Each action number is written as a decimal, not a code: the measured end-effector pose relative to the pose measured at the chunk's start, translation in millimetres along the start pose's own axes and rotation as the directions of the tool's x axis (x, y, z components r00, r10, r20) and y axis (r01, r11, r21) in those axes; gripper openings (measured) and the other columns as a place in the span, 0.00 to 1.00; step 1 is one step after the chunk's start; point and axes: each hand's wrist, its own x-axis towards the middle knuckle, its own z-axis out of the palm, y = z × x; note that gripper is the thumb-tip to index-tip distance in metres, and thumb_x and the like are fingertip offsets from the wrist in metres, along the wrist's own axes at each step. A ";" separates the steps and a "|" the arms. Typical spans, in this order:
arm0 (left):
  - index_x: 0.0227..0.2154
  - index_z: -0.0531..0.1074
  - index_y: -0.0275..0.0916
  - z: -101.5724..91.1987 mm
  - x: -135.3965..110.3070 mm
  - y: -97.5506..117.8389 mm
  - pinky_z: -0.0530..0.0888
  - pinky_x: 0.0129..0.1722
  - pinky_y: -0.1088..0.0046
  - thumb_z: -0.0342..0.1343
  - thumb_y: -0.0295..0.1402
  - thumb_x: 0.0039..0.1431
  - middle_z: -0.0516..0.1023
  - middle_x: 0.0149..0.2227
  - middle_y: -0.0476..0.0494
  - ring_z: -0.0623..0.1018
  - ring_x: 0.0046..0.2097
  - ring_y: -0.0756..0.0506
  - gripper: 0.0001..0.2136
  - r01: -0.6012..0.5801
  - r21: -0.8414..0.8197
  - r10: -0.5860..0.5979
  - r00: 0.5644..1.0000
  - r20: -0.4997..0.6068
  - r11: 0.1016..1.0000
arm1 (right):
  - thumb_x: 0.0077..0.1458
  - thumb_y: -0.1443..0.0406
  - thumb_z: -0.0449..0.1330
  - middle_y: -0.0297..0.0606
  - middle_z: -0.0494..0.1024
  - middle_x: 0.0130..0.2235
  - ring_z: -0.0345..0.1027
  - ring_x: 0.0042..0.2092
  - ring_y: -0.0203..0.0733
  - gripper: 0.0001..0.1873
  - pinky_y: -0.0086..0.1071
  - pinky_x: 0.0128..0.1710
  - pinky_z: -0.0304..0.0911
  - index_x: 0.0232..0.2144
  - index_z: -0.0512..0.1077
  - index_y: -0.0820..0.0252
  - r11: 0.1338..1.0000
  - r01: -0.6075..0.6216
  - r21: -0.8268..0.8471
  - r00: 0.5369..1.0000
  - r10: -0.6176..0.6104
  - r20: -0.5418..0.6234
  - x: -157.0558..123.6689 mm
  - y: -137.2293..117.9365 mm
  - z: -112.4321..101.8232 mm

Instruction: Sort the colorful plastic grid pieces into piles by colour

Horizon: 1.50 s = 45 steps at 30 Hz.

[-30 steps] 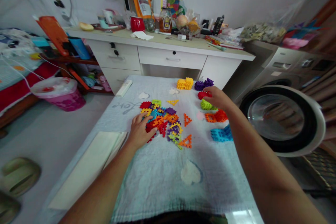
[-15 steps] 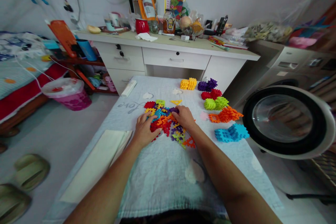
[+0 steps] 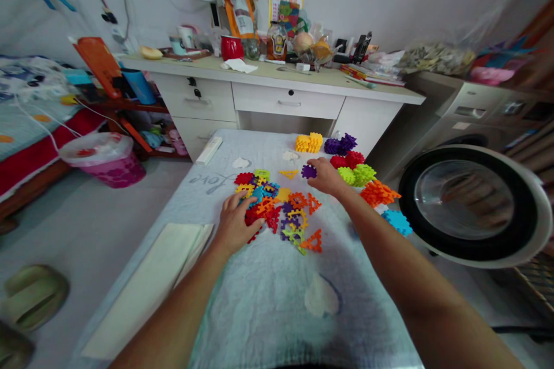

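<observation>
My right hand [image 3: 325, 176] is closed on a purple toothed plastic building piece [image 3: 308, 171], held above the cloth beyond the pile. My left hand [image 3: 236, 222] rests at the left side of the mixed pile, its fingers apart and touching red building pieces [image 3: 255, 214]. Loose in the pile lie orange triangles [image 3: 313, 240], a yellow piece [image 3: 283, 194] and several others. Sorted by colour, stacks stand at the right: yellow [image 3: 309, 142], purple [image 3: 340, 144], red [image 3: 347, 160], green [image 3: 357, 174], orange [image 3: 380, 192] and blue [image 3: 397, 222]. My right forearm partly hides the blue stack.
A pale cloth [image 3: 277, 300] covers the table. Folded white fabric [image 3: 151, 282] lies at the left, with a white box [image 3: 209, 150] farther back. Behind stands a cluttered white desk [image 3: 289, 101]. The open washing machine door [image 3: 465, 207] is close on the right.
My right hand has moved from the pile away and to the right, carrying the purple piece. My left hand stays at the pile. The camera view has shifted slightly.
</observation>
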 end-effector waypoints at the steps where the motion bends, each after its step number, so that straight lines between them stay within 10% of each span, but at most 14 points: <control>1: 0.49 0.74 0.42 0.3 0.1 -0.2 0.64 0.62 0.48 0.62 0.42 0.51 0.67 0.58 0.37 0.66 0.61 0.34 0.22 -0.001 0.002 0.001 1.000 -0.003 1.000 | 0.50 0.69 0.62 0.51 0.73 0.51 0.70 0.49 0.47 0.29 0.34 0.53 0.63 0.56 0.70 0.68 1.000 0.015 -0.012 1.000 -0.015 -0.013 3.8 8.9 -9.5; 11: 0.49 0.74 0.42 1.6 0.9 -2.9 0.64 0.63 0.48 0.61 0.42 0.52 0.67 0.58 0.37 0.65 0.62 0.34 0.22 0.002 0.008 -0.002 1.000 -0.005 1.000 | 0.48 0.68 0.64 0.49 0.77 0.49 0.71 0.48 0.47 0.25 0.34 0.50 0.64 0.51 0.75 0.67 0.990 0.101 -0.096 0.993 -0.106 -0.047 35.3 85.0 -45.2; 22: 0.49 0.74 0.42 2.7 1.0 -3.6 0.65 0.62 0.47 0.61 0.42 0.52 0.67 0.59 0.37 0.66 0.61 0.34 0.21 0.006 0.003 -0.006 1.000 -0.015 1.000 | 0.51 0.65 0.59 0.46 0.74 0.57 0.64 0.55 0.58 0.28 0.47 0.51 0.61 0.56 0.72 0.55 0.920 -0.289 -0.266 0.951 0.245 -0.187 80.9 144.7 -49.6; 45: 0.50 0.74 0.46 1.7 -0.1 -3.4 0.66 0.62 0.46 0.60 0.42 0.53 0.68 0.58 0.39 0.65 0.62 0.34 0.20 0.018 -0.012 -0.018 1.000 -0.013 1.000 | 0.52 0.69 0.55 0.46 0.76 0.54 0.52 0.64 0.62 0.25 0.65 0.61 0.40 0.52 0.74 0.54 0.921 -0.290 -0.260 0.957 0.275 -0.090 142.3 153.2 -12.1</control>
